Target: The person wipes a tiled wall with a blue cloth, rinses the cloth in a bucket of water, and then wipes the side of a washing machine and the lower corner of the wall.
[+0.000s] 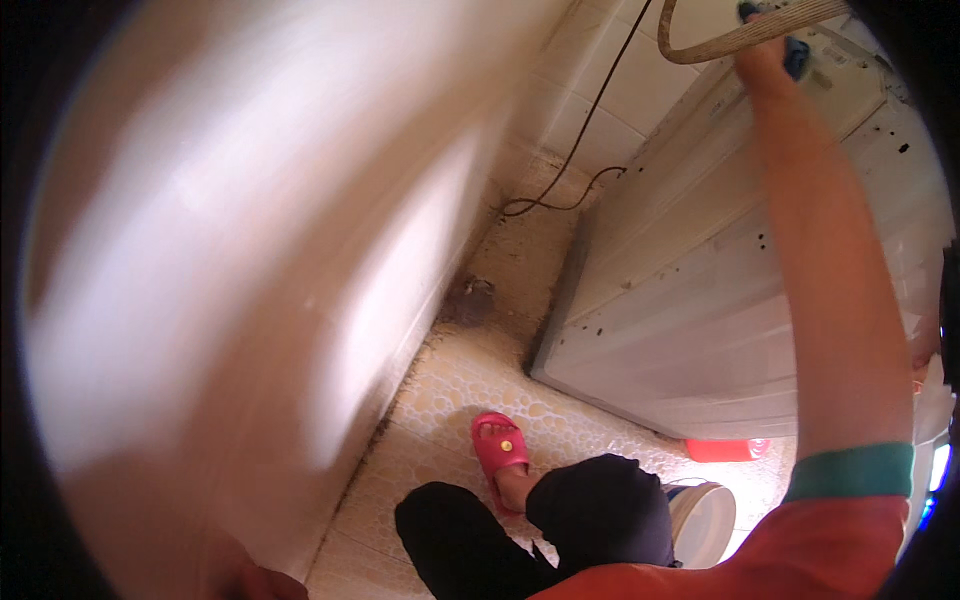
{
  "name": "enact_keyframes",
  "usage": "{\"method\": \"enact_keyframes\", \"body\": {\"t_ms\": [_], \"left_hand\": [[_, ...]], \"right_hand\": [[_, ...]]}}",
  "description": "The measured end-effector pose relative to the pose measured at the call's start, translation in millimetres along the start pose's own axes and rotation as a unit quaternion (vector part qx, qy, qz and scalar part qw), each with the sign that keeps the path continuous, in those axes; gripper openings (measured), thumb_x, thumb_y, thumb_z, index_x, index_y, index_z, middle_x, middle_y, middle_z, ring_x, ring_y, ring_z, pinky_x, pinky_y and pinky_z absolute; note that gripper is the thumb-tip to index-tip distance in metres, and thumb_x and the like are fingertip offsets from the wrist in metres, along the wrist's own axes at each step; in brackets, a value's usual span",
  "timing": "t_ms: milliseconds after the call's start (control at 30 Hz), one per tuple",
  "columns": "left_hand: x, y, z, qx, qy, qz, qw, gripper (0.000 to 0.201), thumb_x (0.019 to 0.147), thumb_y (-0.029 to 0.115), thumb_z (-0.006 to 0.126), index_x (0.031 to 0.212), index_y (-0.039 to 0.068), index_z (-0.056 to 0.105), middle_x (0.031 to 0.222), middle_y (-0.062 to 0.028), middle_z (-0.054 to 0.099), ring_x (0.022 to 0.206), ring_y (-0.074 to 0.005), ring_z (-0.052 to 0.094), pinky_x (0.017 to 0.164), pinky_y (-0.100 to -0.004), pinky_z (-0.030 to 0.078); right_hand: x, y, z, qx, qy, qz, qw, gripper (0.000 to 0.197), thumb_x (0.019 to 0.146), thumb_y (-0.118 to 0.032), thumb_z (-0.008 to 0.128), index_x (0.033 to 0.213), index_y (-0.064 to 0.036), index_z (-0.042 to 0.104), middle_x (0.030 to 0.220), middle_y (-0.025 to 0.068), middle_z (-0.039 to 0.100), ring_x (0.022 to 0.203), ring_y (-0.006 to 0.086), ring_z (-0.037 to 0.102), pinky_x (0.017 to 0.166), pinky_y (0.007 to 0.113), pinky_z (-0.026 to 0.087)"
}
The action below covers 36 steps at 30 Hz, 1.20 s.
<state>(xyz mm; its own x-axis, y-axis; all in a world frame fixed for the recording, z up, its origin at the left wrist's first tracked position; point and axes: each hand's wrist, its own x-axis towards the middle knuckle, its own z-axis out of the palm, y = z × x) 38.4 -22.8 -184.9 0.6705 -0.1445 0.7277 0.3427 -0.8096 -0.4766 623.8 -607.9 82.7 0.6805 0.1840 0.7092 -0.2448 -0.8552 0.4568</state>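
We see a beige pebble-patterned tiled floor (470,395). On it stand a white washing machine (700,330) and a pink slipper (499,447). A black cable (545,203) trails across it.

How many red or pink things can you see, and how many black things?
Red or pink: 3 (slipper, shirt, red thing under the white machine)
Black: 2 (trousers, cable)
Total: 5

Beside the white washing machine (720,300), the person wears an orange-red short sleeve (830,540) with teal cuff (850,470), black trousers (560,520) and a pink slipper (498,445).
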Motion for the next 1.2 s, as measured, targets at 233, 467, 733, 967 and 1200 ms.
{"method": "enact_keyframes", "body": {"t_ms": [233, 467, 733, 967, 1200], "left_hand": [[0.1, -5.4, -16.6, 0.055, -0.033, 0.037, 0.997, 0.016, 0.077, 0.014, 0.061, 0.092, 0.009, 0.060, 0.100, -0.0109, 0.057, 0.085, -0.0310, 0.052, 0.081, -0.0418, 0.038], [-35.7, -16.8, -12.2, 0.113, -0.096, 0.063, 0.987, 0.020, 0.077, 0.013, 0.063, 0.093, 0.003, 0.057, 0.097, -0.0134, 0.056, 0.092, -0.0304, 0.051, 0.093, -0.0440, 0.030], [27.7, 33.8, 17.4, 0.002, -0.050, 0.025, 0.998, 0.020, 0.076, 0.013, 0.062, 0.095, 0.005, 0.057, 0.099, -0.0135, 0.056, 0.095, -0.0311, 0.050, 0.092, -0.0444, 0.031], [37.4, 42.8, 31.4, -0.015, -0.061, 0.027, 0.998, 0.021, 0.076, 0.012, 0.061, 0.096, 0.007, 0.057, 0.101, -0.0136, 0.055, 0.097, -0.0317, 0.050, 0.091, -0.0448, 0.032], [38.4, 43.0, 36.7, -0.024, -0.066, 0.034, 0.997, 0.023, 0.075, 0.011, 0.060, 0.098, 0.009, 0.057, 0.103, -0.0137, 0.055, 0.099, -0.0323, 0.049, 0.090, -0.0452, 0.033]], "right_hand": [[-130.5, -151.3, -19.5, -0.337, -0.313, -0.048, 0.887, 0.042, 0.087, -0.027, 0.036, 0.126, -0.0100, 0.041, 0.124, 0.0132, 0.039, 0.113, 0.0287, 0.032, 0.093, 0.046, 0.024], [-324.6, -238.2, 179.7, -0.253, -0.422, -0.192, 0.849, 0.043, 0.086, -0.026, 0.041, 0.124, -0.0084, 0.042, 0.129, 0.0101, 0.037, 0.118, 0.0272, 0.034, 0.096, 0.047, 0.024], [-235.6, -243.8, 132.8, -0.237, -0.334, -0.105, 0.906, 0.038, 0.086, -0.031, 0.042, 0.117, -0.0099, 0.041, 0.122, 0.0082, 0.036, 0.113, 0.0269, 0.031, 0.095, 0.040, 0.022], [-128.9, -170.1, 103.4, -0.393, -0.291, -0.039, 0.871, 0.041, 0.077, -0.022, 0.051, 0.114, -0.0056, 0.052, 0.116, 0.0155, 0.039, 0.108, 0.0325, 0.032, 0.087, 0.043, 0.028], [-264.5, -236.6, 184.5, -0.162, -0.385, -0.100, 0.903, 0.031, 0.078, -0.019, 0.049, 0.105, -0.0063, 0.057, 0.108, 0.0109, 0.048, 0.107, 0.0276, 0.040, 0.090, 0.042, 0.030]]}}
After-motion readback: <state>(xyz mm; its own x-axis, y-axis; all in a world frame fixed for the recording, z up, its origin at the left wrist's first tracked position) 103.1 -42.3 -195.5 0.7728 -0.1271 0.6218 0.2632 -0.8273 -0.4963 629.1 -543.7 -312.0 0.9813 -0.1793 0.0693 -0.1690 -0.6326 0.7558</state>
